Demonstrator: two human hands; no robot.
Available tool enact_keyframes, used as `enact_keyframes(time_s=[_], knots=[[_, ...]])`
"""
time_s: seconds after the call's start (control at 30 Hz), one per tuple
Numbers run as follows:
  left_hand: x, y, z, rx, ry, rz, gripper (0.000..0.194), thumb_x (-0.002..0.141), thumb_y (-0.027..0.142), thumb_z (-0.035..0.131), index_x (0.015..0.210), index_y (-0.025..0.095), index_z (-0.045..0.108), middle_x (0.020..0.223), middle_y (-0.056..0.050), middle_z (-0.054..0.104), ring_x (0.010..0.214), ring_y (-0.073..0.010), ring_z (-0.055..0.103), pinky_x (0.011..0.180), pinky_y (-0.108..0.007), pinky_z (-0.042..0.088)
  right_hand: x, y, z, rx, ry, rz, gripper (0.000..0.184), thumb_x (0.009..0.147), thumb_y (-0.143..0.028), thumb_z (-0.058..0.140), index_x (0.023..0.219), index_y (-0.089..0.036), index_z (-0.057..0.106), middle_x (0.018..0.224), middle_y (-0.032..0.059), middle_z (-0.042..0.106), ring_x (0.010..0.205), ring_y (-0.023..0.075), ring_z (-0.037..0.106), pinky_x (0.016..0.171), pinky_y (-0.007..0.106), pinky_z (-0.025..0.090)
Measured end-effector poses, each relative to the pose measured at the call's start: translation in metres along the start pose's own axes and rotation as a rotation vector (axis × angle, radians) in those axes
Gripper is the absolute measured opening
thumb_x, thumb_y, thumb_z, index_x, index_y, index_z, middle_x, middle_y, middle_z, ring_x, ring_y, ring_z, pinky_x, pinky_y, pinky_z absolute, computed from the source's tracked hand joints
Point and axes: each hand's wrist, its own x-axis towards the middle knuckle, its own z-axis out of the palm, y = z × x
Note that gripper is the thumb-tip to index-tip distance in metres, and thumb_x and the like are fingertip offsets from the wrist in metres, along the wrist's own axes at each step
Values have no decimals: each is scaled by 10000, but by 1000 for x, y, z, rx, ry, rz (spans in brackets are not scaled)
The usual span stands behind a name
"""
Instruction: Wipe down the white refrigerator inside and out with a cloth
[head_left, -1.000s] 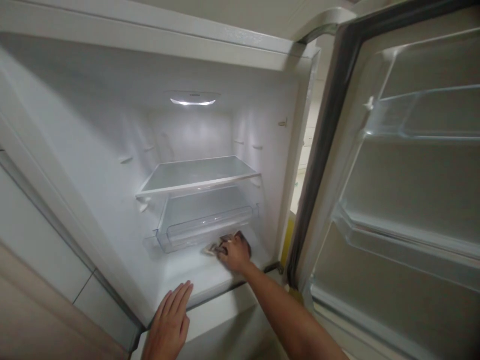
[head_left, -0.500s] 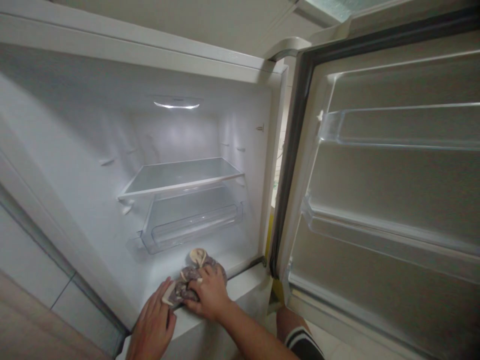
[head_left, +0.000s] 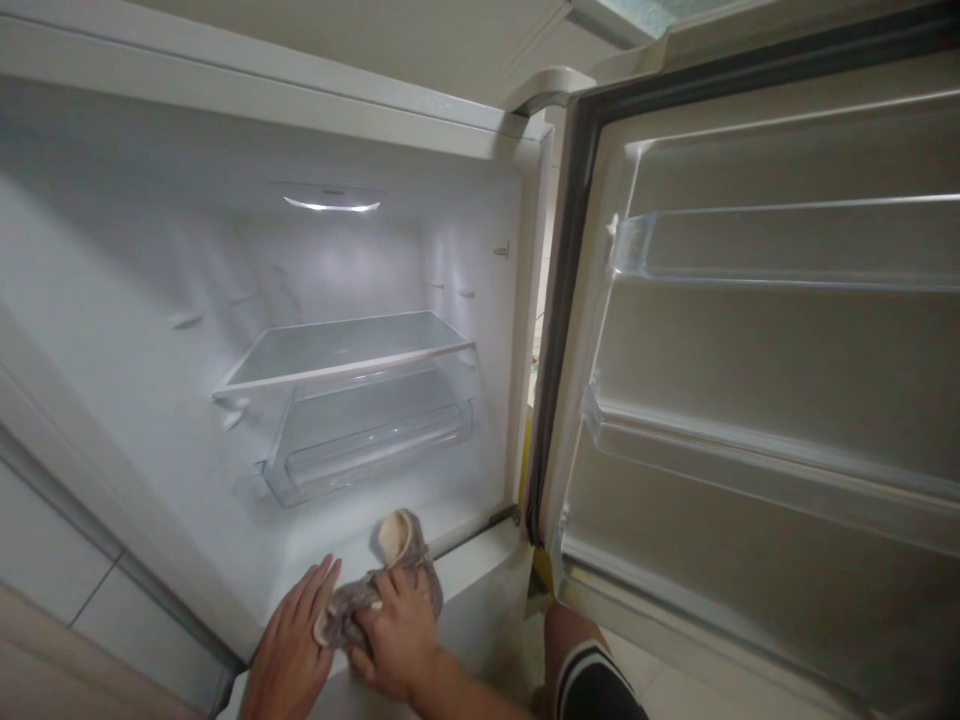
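A crumpled grey-brown cloth point(head_left: 409, 545) with cream edges lies over the front sill point(head_left: 480, 560) of an opened fridge compartment. My right hand point(head_left: 401, 625) presses down on it, fingers bent into its folds. Flat on the sill at the left rests my left hand point(head_left: 292, 635), its fingers stretched out beside the cloth's left end. Whether its fingertips touch the cloth I cannot tell. Part of the sill is hidden under the cloth and both hands.
Inside are a glass shelf point(head_left: 345, 350) and a clear plastic drawer point(head_left: 375, 455) below it, with a lit lamp point(head_left: 331, 206) above. The swung-out door point(head_left: 750, 350) with clear racks stands at the right. Tiled wall point(head_left: 52, 540) borders the left side. My leg point(head_left: 574, 640) shows below.
My right hand and the cloth have shifted slightly left and toward me, and the cloth's folds have changed. My left hand has moved a little left. The whole view has shifted slightly.
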Motion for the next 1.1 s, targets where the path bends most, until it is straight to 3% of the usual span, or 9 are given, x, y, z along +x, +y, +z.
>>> enact_keyframes(time_s=[0.1,0.23,0.33,0.47,0.6,0.7,0.83,0.97,1.1], knots=[[-4,-2,-5,10,-13,44,807,944,233,466,1704,235,195,1579,-92,590,1449,-269,531,1206,-423,381,-4,9,-18,-21,-67,-61,408,938,-636,600,1162,-332,753,1358,68,658,1281,328,554,1128,634,418],[-6,3,-7,35,3,56,807,955,298,481,1701,170,203,1606,-115,564,1452,-276,529,1285,-437,279,-16,63,-68,-108,-41,225,364,971,-544,596,1233,-339,742,1400,106,636,1326,343,536,1139,612,393],[-3,10,-7,37,29,24,791,960,294,477,1701,194,217,1594,-105,575,1436,-272,540,1310,-443,239,-17,84,-84,-171,2,439,360,938,-491,642,1240,-325,750,1402,136,628,1332,369,533,1105,590,409],[-2,12,-8,27,11,10,759,967,283,485,1691,236,263,1649,-108,500,1495,-289,471,1315,-476,229,-4,48,-58,-142,2,453,418,912,-508,660,1283,-326,721,1413,143,620,1345,398,511,1122,635,377],[-8,7,-8,-28,46,-14,719,1002,274,443,1689,209,243,1611,-134,518,1490,-282,463,1278,-461,299,12,-19,-11,-28,-107,138,431,955,-557,554,1320,-350,651,1393,100,626,1284,389,546,1097,662,417],[-12,4,-6,-43,55,-37,690,1027,296,417,1684,192,236,1578,-141,546,1460,-271,486,1247,-442,340,19,-38,2,39,-134,-22,487,974,-566,513,1423,-380,547,1375,81,620,1232,356,578,1050,617,483],[-12,5,-5,-12,33,-19,709,1016,366,490,1669,197,273,1561,-128,575,1449,-276,503,1268,-451,307,10,7,-22,69,-61,79,735,783,-640,760,1441,-401,538,1466,74,554,1323,335,542,1092,492,471],[-10,8,-4,29,36,-16,699,994,389,536,1645,232,336,1541,-95,605,1427,-266,528,1288,-440,272,-8,70,-60,-64,129,382,816,674,-616,850,1414,-375,604,1556,122,466,1469,436,386,1209,586,307],[-9,9,-3,66,42,-1,685,990,384,541,1639,261,360,1558,-74,597,1435,-268,521,1302,-450,245,-11,80,-66,-82,163,486,719,734,-528,818,1386,-295,626,1417,164,535,1315,405,509,1126,495,409]])
